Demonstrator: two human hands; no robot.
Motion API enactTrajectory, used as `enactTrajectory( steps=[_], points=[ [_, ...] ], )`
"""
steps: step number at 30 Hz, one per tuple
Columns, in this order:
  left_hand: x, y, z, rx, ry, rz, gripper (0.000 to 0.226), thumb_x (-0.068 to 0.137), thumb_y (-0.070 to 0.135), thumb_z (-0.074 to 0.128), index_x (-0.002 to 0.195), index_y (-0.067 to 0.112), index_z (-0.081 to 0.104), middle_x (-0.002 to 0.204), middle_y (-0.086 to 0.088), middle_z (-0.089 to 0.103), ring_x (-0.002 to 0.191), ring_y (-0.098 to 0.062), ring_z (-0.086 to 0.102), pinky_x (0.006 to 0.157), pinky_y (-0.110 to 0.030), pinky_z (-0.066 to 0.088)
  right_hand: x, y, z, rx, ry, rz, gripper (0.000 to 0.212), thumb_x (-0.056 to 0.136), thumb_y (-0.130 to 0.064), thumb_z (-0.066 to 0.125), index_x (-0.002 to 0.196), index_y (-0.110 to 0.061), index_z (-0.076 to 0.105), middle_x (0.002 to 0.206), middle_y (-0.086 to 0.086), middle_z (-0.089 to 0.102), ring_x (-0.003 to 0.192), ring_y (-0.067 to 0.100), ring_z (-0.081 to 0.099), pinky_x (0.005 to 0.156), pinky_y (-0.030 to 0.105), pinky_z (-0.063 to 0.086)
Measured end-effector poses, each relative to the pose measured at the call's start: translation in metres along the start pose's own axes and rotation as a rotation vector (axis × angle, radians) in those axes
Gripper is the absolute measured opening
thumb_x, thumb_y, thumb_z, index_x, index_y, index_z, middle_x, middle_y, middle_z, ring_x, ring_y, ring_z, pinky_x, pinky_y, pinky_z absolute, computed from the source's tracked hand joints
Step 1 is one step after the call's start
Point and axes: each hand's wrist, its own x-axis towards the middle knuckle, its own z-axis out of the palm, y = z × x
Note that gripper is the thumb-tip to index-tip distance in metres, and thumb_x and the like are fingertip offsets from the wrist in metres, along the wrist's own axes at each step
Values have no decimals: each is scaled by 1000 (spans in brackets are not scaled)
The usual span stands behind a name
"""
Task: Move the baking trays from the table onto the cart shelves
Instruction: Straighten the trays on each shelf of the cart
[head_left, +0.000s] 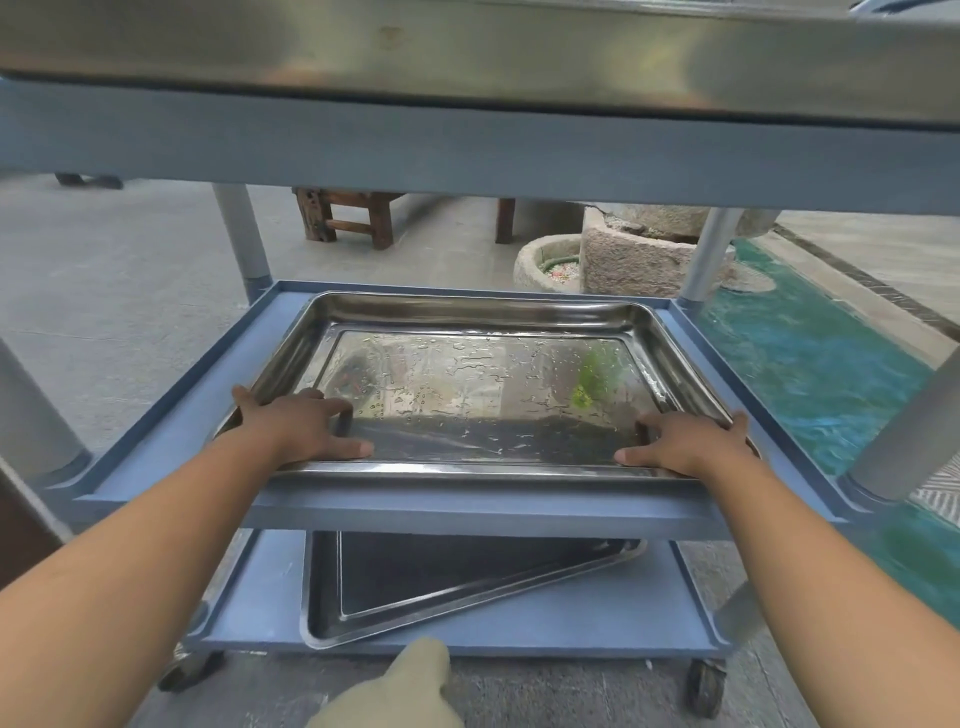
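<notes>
A wet stainless baking tray (478, 322) lies on the middle shelf (171, 447) of a blue-grey cart. My left hand (296, 426) holds its near left corner, fingers over the rim into the tray. My right hand (691, 441) holds the near right corner the same way, with the thumb inside the tray and the fingers over the right rim. A second steel tray (467, 592) lies askew on the bottom shelf (597, 618). Another steel tray's side (467, 47) fills the top of the view, sitting on the top shelf (467, 150).
Grey cart posts stand at the shelf corners (244, 239) (711, 249). Castor wheels (706, 686) sit on concrete floor. Beyond the cart are a wooden stool (348, 218), stone basins (628, 254) and a green-painted floor strip (810, 364). My knee in pale trousers (410, 691) is below.
</notes>
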Motion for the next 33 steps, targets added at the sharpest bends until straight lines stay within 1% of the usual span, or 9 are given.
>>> enactTrajectory(
  steps=[5,10,15,21,24,27,29,31,33],
  points=[
    [-12,-3,4,-6,16,15,114,44,106,23,144,52,31,155,7,38,142,-29,36,102,-77,-13,-16,1,1,14,-5,8,85,67,-87,48,140,-43,43,146,-6,50,136,26,44,109,66,-12],
    [-24,-4,7,-7,0,14,117,41,105,18,145,52,29,156,6,35,143,-30,33,103,-77,-12,-33,1,3,26,-3,14,86,70,-85,49,144,-43,38,151,-5,44,139,26,40,111,64,-13],
    [-31,-4,7,26,9,14,101,56,101,28,145,52,29,157,5,35,142,-30,36,107,-75,-5,-42,1,5,25,0,27,86,70,-85,49,144,-43,38,151,-5,44,139,26,39,112,63,-11],
    [-37,-5,7,23,-3,20,112,45,104,19,145,54,28,156,7,37,143,-29,35,108,-74,-4,-46,1,7,37,-7,33,87,69,-86,49,144,-43,38,150,-5,46,139,26,40,111,63,-13],
    [-36,-7,8,23,-4,15,113,45,104,19,146,54,27,157,7,35,143,-30,33,108,-75,-6,-47,1,7,46,-1,36,86,69,-85,50,143,-43,39,149,-4,47,138,26,40,111,63,-12],
    [-34,-8,10,7,7,17,110,46,105,23,144,54,29,154,8,38,140,-28,38,106,-74,-5,-48,0,6,52,-10,42,86,69,-84,51,143,-43,39,149,-4,47,138,26,41,111,63,-12],
    [-33,-8,10,-8,11,16,108,47,105,25,143,54,32,150,10,42,138,-27,41,105,-73,-5,-49,0,5,57,0,48,82,70,-83,51,141,-42,43,145,-4,51,135,25,45,111,62,-11],
    [-32,-8,11,-23,23,11,102,52,103,30,141,53,37,146,10,47,136,-27,43,105,-73,-6,-49,0,7,80,50,44,72,74,-79,51,134,-40,51,134,-5,60,128,24,52,112,62,-7],
    [-30,-7,11,-72,73,0,86,61,97,37,132,50,49,132,10,58,129,-26,50,105,-72,-5,-50,2,10,110,147,34,58,79,-74,48,123,-37,59,119,-6,67,120,23,57,113,63,-1]
  ],
)
